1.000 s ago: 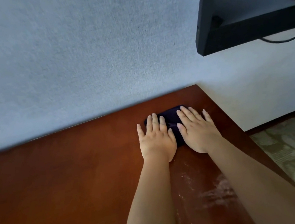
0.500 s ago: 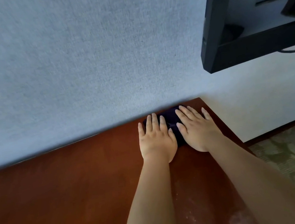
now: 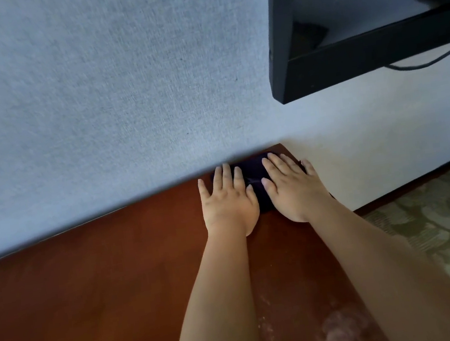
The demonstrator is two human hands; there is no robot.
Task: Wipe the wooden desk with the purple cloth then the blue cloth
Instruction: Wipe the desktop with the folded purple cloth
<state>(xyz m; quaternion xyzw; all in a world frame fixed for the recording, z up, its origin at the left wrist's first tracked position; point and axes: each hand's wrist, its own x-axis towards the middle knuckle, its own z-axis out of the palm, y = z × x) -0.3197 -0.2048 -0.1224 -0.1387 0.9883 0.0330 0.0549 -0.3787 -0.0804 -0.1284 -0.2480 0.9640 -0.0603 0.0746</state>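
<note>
Pale textured wall [image 3: 90,88] meets the reddish-brown wooden tabletop [image 3: 90,290] along its far edge. Dark purple folded cloth [image 3: 256,176] sits at the tabletop's far-right corner, touching the wall. Left hand [image 3: 226,202] and right hand [image 3: 293,189] both lie flat on the cloth, fingers straight and spread, pressing down (no pinch). Cloth looks soft and light, likely to bunch or slide, so flat palm pressure over its middle suits it. Dusty smear [image 3: 341,330] on the tabletop's near edge; blue cloth not visible.

Both forearms are bare, no sleeves, left hand [image 3: 227,204] and right hand [image 3: 293,189].
</note>
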